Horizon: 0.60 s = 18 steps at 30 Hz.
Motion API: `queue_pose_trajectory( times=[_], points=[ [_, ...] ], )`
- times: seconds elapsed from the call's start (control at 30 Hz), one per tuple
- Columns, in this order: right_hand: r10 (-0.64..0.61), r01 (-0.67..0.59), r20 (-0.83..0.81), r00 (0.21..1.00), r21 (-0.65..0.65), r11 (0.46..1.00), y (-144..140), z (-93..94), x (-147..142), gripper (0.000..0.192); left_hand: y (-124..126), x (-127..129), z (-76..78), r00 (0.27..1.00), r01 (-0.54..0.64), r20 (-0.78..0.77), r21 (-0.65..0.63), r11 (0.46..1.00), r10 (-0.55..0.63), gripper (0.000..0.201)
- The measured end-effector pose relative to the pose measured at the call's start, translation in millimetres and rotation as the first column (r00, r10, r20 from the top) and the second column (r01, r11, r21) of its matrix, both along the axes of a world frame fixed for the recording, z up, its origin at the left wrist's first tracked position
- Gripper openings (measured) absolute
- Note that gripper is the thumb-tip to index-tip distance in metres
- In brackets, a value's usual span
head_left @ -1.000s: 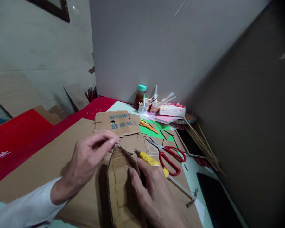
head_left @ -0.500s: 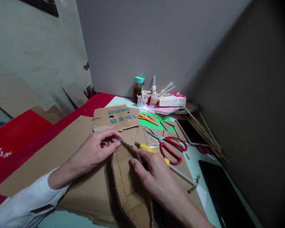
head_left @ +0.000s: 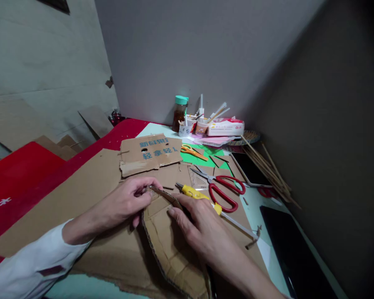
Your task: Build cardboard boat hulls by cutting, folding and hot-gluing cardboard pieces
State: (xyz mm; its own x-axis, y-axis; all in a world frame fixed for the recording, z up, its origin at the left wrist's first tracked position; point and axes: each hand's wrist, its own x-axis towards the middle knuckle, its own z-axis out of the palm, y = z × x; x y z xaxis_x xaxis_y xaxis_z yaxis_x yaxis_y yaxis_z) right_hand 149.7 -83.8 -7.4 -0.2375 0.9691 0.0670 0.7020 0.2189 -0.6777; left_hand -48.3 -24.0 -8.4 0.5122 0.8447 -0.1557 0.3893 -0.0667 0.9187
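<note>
A cut cardboard piece with a pointed far end stands tilted on a big cardboard sheet. My left hand pinches its pointed tip between thumb and fingers. My right hand lies on the piece's right edge, fingers spread and pressing against it. A yellow-handled tool with a long metal blade lies just beyond my right fingers. Red-handled scissors rest to its right.
A printed cardboard flap, orange scissors and green paper lie farther back. A green-capped jar, cups with sticks and a tissue pack stand by the wall. Wooden skewers, a tablet and a dark slab are at the right.
My left hand closed its fingers onto the pointed tip of the cardboard piece. The piece has tipped lower and flatter toward the sheet. The view shifted slightly.
</note>
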Motion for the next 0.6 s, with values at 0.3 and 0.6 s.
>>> queue_pose_trajectory(
  times=[0.3, 0.6],
  points=[
    [-0.067, 0.08, -0.089, 0.994, 0.158, 0.984, -0.9, -10.1, -5.9, 0.035, 4.6, -0.8, -3.5, 0.989, 0.046, -0.151, 0.32, 0.946, 0.003, 0.027],
    [-0.066, 0.089, -0.13, 0.989, 0.177, 0.98, -1.3, -19.6, -11.7, 0.035, -5.4, 11.1, -11.7, 0.993, -0.032, -0.096, 0.372, 0.928, 0.073, 0.03]
  ],
)
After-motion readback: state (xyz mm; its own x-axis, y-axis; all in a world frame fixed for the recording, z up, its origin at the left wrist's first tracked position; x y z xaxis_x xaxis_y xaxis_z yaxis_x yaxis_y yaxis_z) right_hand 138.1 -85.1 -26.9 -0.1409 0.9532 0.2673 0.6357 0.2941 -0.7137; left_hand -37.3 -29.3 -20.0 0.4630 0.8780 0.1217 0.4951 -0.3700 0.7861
